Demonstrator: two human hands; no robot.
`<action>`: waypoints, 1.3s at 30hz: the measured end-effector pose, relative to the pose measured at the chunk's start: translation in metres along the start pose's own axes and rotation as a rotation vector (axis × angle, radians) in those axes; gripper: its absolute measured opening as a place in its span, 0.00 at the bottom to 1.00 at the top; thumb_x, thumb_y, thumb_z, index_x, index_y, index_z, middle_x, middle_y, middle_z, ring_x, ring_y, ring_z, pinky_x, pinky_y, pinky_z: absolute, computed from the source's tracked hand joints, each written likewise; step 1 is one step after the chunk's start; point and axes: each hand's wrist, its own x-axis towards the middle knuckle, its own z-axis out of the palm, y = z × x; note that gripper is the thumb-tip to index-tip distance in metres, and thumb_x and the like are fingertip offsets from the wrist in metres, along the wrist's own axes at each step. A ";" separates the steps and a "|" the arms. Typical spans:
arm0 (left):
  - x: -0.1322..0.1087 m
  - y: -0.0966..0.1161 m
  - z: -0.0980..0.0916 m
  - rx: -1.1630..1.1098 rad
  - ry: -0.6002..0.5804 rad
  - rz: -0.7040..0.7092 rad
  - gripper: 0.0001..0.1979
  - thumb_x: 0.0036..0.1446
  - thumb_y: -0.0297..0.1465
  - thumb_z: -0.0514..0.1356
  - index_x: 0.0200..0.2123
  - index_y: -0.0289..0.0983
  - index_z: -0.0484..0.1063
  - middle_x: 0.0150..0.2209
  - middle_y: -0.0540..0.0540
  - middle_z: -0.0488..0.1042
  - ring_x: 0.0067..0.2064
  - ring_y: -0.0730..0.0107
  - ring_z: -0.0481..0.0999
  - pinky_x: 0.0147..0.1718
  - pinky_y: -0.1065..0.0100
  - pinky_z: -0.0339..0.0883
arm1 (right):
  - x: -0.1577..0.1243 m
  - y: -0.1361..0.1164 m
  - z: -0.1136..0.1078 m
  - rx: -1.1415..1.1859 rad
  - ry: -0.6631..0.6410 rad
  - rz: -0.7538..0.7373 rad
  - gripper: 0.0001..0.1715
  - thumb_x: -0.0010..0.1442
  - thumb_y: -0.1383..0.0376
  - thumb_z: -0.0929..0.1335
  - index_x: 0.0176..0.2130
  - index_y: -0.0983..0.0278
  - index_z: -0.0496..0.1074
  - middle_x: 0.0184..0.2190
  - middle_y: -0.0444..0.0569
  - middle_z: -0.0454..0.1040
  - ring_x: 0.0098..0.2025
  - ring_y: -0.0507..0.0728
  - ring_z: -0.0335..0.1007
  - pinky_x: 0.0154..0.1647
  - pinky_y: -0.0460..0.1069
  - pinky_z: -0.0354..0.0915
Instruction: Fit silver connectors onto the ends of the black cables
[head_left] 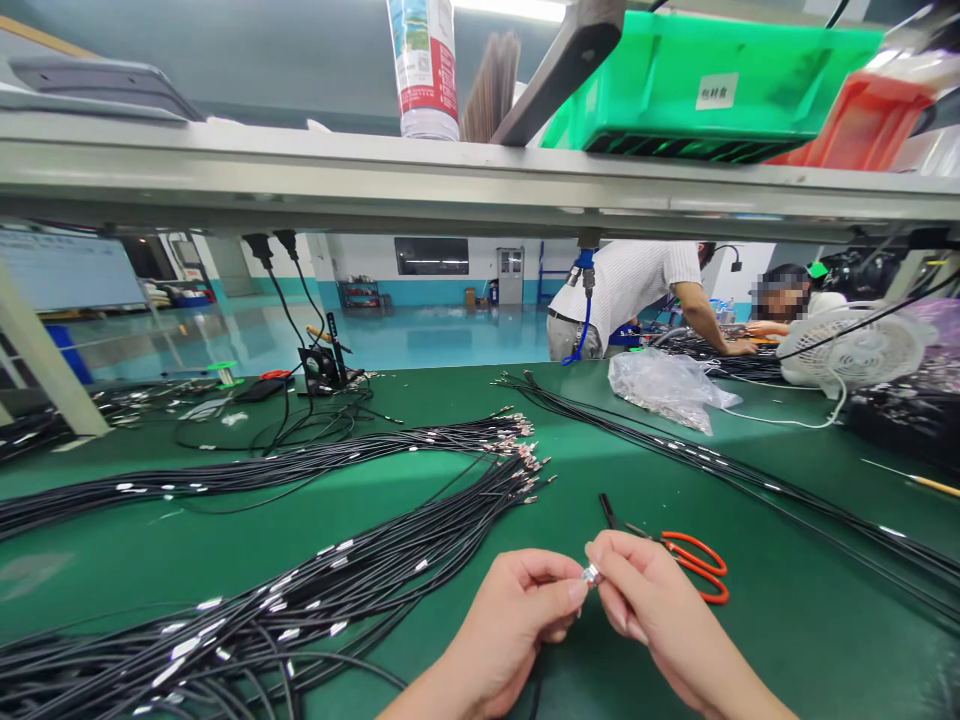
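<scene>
Fingertips of my left hand (pixel 525 610) and my right hand (pixel 637 595) meet in front of me, pinching a small silvery metal connector (pixel 591 575) between them. Both hands are closed on it, and the fingers hide much of it. A thin dark cable (pixel 535 690) shows below the hands. Just beyond my right hand lie scissors with orange handles (pixel 697 560), partly hidden by that hand. To the left, a large bundle of black cables (pixel 375 560) with white labels and metal-tipped ends rests on the green table (pixel 465 640).
Another cable bundle (pixel 300 460) lies farther left; more black cables (pixel 712 455) cross the right side. A clear plastic bag (pixel 667 385) and white fan (pixel 855 345) stand behind. Overhead, a shelf (pixel 300 170) carries a green bin (pixel 720 90). Two people work beyond the table.
</scene>
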 end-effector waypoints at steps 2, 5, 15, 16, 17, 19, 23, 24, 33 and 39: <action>0.001 -0.002 -0.001 0.002 0.001 0.008 0.08 0.44 0.30 0.65 0.24 0.31 0.72 0.18 0.53 0.62 0.20 0.82 0.55 0.19 0.76 0.46 | 0.001 0.002 0.000 0.048 -0.013 0.024 0.23 0.56 0.54 0.64 0.19 0.64 0.57 0.10 0.36 0.53 0.14 0.45 0.41 0.16 0.44 0.40; 0.003 -0.005 -0.002 0.023 -0.003 0.060 0.08 0.44 0.30 0.65 0.29 0.32 0.72 0.18 0.54 0.62 0.19 0.83 0.56 0.19 0.77 0.48 | 0.003 0.004 -0.001 0.088 -0.018 0.041 0.22 0.56 0.54 0.65 0.19 0.64 0.58 0.09 0.35 0.53 0.14 0.45 0.40 0.16 0.44 0.39; -0.002 -0.006 0.003 0.572 0.072 0.411 0.08 0.53 0.28 0.56 0.32 0.37 0.76 0.27 0.47 0.69 0.19 0.79 0.66 0.20 0.76 0.61 | 0.002 -0.003 0.000 0.098 -0.023 0.038 0.22 0.56 0.53 0.64 0.21 0.65 0.58 0.09 0.34 0.52 0.14 0.45 0.40 0.16 0.43 0.40; -0.003 -0.005 0.003 0.572 0.080 0.407 0.08 0.53 0.28 0.56 0.32 0.36 0.76 0.27 0.47 0.70 0.19 0.79 0.66 0.19 0.76 0.61 | 0.002 -0.004 0.000 0.085 -0.023 0.033 0.22 0.57 0.53 0.64 0.21 0.65 0.58 0.09 0.34 0.52 0.14 0.45 0.39 0.16 0.43 0.40; -0.004 -0.004 0.004 0.557 0.090 0.398 0.08 0.53 0.28 0.56 0.31 0.36 0.76 0.27 0.46 0.70 0.18 0.78 0.67 0.19 0.76 0.62 | 0.001 -0.004 0.000 0.072 -0.023 0.029 0.21 0.57 0.54 0.64 0.21 0.65 0.58 0.09 0.34 0.52 0.14 0.45 0.39 0.16 0.43 0.39; -0.005 -0.002 0.006 0.508 0.110 0.377 0.07 0.52 0.27 0.57 0.28 0.35 0.76 0.26 0.46 0.71 0.18 0.78 0.67 0.19 0.76 0.62 | 0.000 -0.006 0.000 0.040 -0.017 0.019 0.22 0.58 0.53 0.63 0.21 0.64 0.58 0.10 0.34 0.53 0.14 0.45 0.39 0.16 0.43 0.39; -0.006 0.001 0.010 0.393 0.115 0.327 0.07 0.49 0.27 0.59 0.22 0.33 0.74 0.21 0.47 0.70 0.18 0.77 0.66 0.19 0.75 0.61 | -0.003 -0.009 0.001 -0.056 0.022 -0.034 0.24 0.57 0.52 0.63 0.20 0.64 0.57 0.11 0.35 0.54 0.15 0.46 0.43 0.16 0.43 0.42; -0.006 0.002 0.010 0.366 0.111 0.314 0.07 0.49 0.27 0.59 0.21 0.32 0.74 0.19 0.47 0.69 0.18 0.77 0.66 0.19 0.75 0.61 | -0.003 -0.011 0.001 -0.079 0.032 -0.050 0.24 0.57 0.51 0.63 0.20 0.64 0.57 0.11 0.35 0.54 0.15 0.46 0.44 0.17 0.43 0.43; -0.003 -0.001 0.010 0.238 0.112 0.251 0.05 0.46 0.27 0.61 0.21 0.31 0.71 0.15 0.49 0.68 0.17 0.75 0.66 0.19 0.75 0.60 | -0.007 -0.012 0.005 -0.171 0.076 -0.111 0.24 0.56 0.50 0.63 0.20 0.63 0.56 0.13 0.36 0.53 0.16 0.47 0.45 0.18 0.43 0.46; 0.003 -0.007 0.005 0.139 0.100 0.180 0.12 0.43 0.32 0.64 0.31 0.34 0.67 0.21 0.49 0.72 0.18 0.75 0.68 0.17 0.74 0.61 | -0.002 -0.011 -0.005 -0.184 0.158 -0.161 0.24 0.56 0.49 0.63 0.20 0.63 0.58 0.13 0.37 0.54 0.16 0.48 0.46 0.17 0.44 0.46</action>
